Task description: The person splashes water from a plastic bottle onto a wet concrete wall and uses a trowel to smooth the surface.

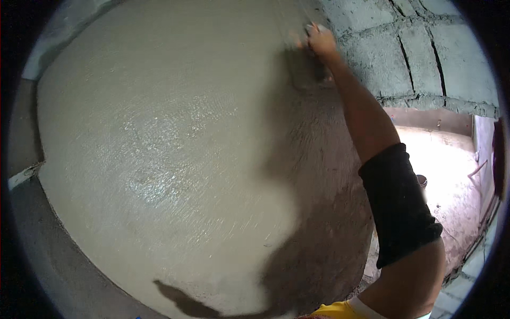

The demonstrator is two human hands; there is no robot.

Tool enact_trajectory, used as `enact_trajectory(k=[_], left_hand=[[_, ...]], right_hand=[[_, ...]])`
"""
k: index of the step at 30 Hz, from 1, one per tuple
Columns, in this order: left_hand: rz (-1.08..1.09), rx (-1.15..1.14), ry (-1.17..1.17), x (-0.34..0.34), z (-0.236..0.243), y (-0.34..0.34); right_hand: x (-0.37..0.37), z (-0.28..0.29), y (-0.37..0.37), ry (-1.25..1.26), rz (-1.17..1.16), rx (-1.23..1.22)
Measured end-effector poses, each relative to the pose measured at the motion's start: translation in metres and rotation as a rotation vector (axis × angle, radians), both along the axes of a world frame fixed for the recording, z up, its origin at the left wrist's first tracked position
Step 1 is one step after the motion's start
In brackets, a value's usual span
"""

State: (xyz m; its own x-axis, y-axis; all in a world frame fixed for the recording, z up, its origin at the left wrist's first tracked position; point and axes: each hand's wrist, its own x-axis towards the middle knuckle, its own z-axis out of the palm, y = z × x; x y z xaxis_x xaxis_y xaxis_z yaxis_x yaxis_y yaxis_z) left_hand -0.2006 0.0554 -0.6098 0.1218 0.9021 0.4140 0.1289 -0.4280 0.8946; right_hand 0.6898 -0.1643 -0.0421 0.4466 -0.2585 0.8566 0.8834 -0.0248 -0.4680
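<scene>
My right arm, with a black band of cloth (401,210) around the elbow, stretches up to the top right of a wide wet plaster surface (159,117). At its end my right hand (322,43) is closed around the handle of a plastering trowel (307,70). The trowel's flat, roughly rectangular blade lies against the plaster near its right border; its outline is blurred and partly in shadow. Fine ridges and shiny wet patches mark the plaster. My left hand is outside the picture.
Bare grey blocks (377,61) with dark gaps and rough mortar joints border the plaster at the upper right. Below them an opening shows a brightly lit area (438,151) with a dark round container (422,181). A darker grey surface (40,239) adjoins at the lower left.
</scene>
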Motion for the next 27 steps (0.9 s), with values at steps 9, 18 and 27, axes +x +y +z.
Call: enact_trajectory(k=[9,18,27], left_hand=[[-0.107,-0.136,-0.240,0.068,0.041,-0.012],[-0.054,-0.186,-0.281,0.098,0.090,-0.044],[-0.063,-0.233,-0.215,0.088,0.073,-0.035]], right_hand=[[-0.057,-0.136,0.039,-0.337,0.009,-0.187],[0.017,0.041,-0.006,-0.104,0.000,-0.214],[-0.128,0.022,0.081,-0.313,0.216,-0.433]])
